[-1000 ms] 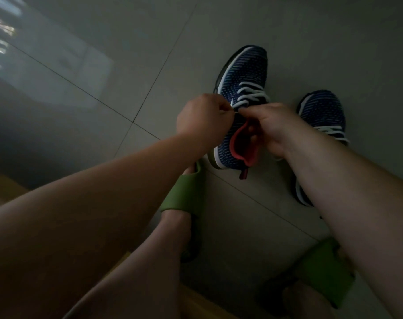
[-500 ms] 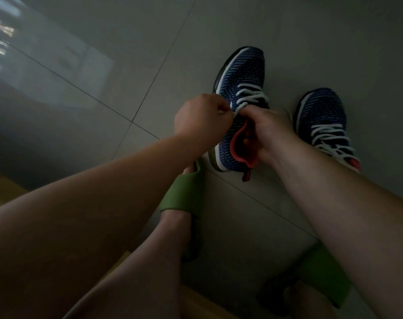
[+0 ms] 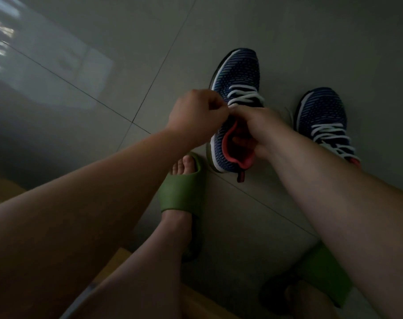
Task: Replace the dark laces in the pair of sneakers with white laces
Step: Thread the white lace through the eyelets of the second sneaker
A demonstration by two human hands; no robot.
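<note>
Your left hand (image 3: pixel 197 116) and right hand (image 3: pixel 255 122) pinch the white lace (image 3: pixel 243 97) over the left sneaker (image 3: pixel 236 107) on the floor (image 3: pixel 288 31). Uneven pull risks mismatched ends.

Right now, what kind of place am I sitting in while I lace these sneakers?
Most likely indoors at home, perhaps an entryway, though that is a guess. The floor is large glossy grey tiles reflecting window light, you wear green slippers, and a wooden seat edge shows beneath your legs.
</note>
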